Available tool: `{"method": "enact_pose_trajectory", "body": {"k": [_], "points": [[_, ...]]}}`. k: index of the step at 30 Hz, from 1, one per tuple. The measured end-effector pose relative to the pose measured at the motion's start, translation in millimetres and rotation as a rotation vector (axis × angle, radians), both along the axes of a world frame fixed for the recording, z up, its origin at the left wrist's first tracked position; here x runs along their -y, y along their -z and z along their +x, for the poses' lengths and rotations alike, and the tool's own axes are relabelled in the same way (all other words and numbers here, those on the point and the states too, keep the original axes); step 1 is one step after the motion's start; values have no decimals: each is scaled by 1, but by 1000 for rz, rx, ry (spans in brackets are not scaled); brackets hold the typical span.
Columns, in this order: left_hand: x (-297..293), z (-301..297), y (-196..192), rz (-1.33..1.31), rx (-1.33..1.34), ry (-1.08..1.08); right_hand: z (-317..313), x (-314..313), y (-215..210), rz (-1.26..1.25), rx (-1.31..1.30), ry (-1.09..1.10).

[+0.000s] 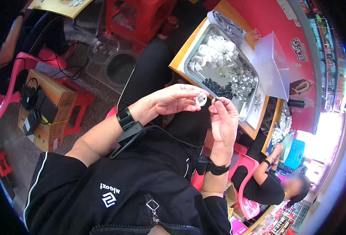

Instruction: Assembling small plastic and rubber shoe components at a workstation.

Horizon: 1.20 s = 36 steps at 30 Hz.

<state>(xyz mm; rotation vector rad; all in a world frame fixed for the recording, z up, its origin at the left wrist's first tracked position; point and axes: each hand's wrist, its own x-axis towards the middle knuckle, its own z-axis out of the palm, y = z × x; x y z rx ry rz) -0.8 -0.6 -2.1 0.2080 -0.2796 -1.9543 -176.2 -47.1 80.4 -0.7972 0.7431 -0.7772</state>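
My left hand (181, 98) pinches a small round white plastic part (201, 99) between thumb and fingers, its ring-like face turned toward my right. Close beside it, my right hand (224, 117) holds a tiny dark piece (216, 100) at its fingertips; its exact kind is too small to make out. The two pieces are a short gap apart. Just beyond my hands lies a metal tray (198, 81) with white plastic parts (216, 51), small black pieces (219, 88) and small clear or silvery pieces (243, 80) in separate heaps.
The tray rests on a wooden-edged table (177, 62) with a translucent plastic bin (273, 64) and grey cloth (226, 23). A co-worker (267, 182) sits at the right near a blue basket (294, 153). Cardboard box (49, 105) and red stool (135, 19) stand at left.
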Motion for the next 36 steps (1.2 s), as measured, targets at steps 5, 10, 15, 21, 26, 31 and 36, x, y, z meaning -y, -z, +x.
{"method": "enact_pose_trajectory", "body": {"k": [5, 10, 15, 21, 26, 31, 36], "points": [[1, -1, 2, 31, 42, 40, 12, -4, -17, -683, -525, 35], [4, -4, 8, 79, 94, 38, 20, -5, -27, -1017, -835, -113], [6, -6, 9, 95, 105, 11, 22, -3, -24, -1301, -1007, -187], [6, -10, 8, 67, 175, -29, 25, -1, -22, -1491, -1010, -194], [6, -11, 7, 76, 237, -79, 25, -2, -22, -1537, -1029, -201], [6, -12, 9, 64, 295, -103, 23, -4, -17, -1494, -1017, -197], [6, -13, 8, 65, 318, -118, 20, -2, -5, -1471, -997, -179]]}}
